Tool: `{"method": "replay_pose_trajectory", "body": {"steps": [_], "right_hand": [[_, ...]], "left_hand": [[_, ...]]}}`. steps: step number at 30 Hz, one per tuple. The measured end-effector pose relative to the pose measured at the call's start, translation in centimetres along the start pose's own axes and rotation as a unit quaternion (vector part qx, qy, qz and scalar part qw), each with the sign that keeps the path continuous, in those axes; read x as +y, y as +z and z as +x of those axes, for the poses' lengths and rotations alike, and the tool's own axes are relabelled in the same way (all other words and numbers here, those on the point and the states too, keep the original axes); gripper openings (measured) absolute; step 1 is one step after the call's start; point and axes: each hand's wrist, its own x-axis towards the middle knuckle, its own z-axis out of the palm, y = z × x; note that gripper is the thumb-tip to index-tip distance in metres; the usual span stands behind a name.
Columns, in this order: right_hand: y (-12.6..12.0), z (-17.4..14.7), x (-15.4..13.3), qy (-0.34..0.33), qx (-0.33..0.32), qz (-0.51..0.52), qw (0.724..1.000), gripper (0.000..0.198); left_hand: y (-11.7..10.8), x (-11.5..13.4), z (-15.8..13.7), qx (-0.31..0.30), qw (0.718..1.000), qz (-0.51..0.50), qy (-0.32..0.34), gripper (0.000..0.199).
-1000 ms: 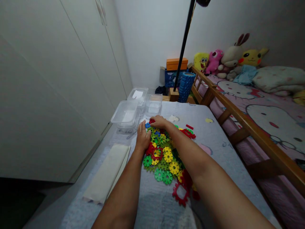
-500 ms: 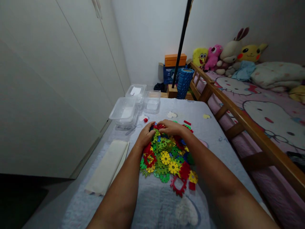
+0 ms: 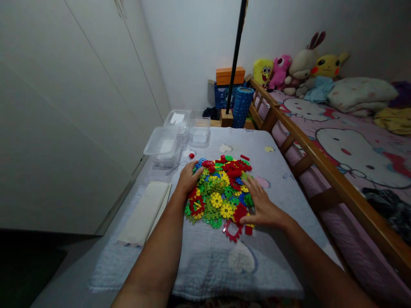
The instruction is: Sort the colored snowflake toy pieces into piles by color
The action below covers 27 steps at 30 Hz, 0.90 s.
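Note:
A heap of plastic gear and snowflake pieces (image 3: 215, 188) in red, yellow, green and blue lies on the cloth-covered table. Against its far left edge rests my left hand (image 3: 190, 176), fingers apart and touching the pieces. My right hand (image 3: 260, 203) is spread along the right side of the pile, its thumb near a red block and its fingertips on the outer pieces. A large red gear ring (image 3: 233, 231) sits at the near edge of the heap. One small red piece (image 3: 192, 156) lies apart, beyond my left hand.
Clear plastic boxes (image 3: 163, 141) stand at the table's far left. A folded cream cloth (image 3: 144, 216) lies left of my left forearm. Along the right runs a wooden bed rail (image 3: 308, 147). Behind the table are a black pole (image 3: 236, 55) and a blue foam roller (image 3: 243, 107).
My right hand has moved from the far side of the heap to its right side, uncovering red pieces at the back. My left hand stays at the left edge. The view has shifted slightly.

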Motion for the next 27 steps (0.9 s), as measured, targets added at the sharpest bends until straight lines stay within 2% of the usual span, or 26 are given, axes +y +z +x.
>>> {"method": "replay_pose_trajectory", "body": {"steps": [3, 6, 10, 14, 19, 22, 27], "right_hand": [[2.2, -1.9, -1.9, -0.008, -0.007, 0.003, 1.0, 0.135], [3.1, -1.7, -3.3, -0.004, -0.002, 0.002, 1.0, 0.121], [2.9, 0.1, -3.8, 0.003, 0.014, 0.006, 1.0, 0.106], [2.3, 2.0, -3.5, -0.01, 0.029, 0.025, 0.999, 0.103], [2.0, 4.1, -2.8, -0.023, 0.073, 0.045, 0.996, 0.085], [2.0, 5.0, -2.7, -0.015, 0.112, 0.044, 0.993, 0.079], [1.9, 5.4, -2.0, -0.01, 0.186, 0.018, 0.982, 0.074]], "left_hand": [[0.9, 0.6, 0.1, -0.015, 1.0, 0.021, -0.007, 0.048], [2.0, 1.8, 0.1, -0.025, 0.999, 0.026, -0.014, 0.046], [3.2, 3.4, 0.1, -0.044, 0.999, 0.019, -0.018, 0.043], [3.7, 4.4, 0.2, -0.057, 0.998, 0.005, -0.002, 0.043], [2.9, 4.8, 0.5, -0.094, 0.993, -0.06, 0.032, 0.046], [2.0, 4.8, 0.1, -0.09, 0.993, -0.063, 0.041, 0.049], [-0.4, 4.2, -2.6, -0.085, 0.995, -0.037, 0.048, 0.057]]}}
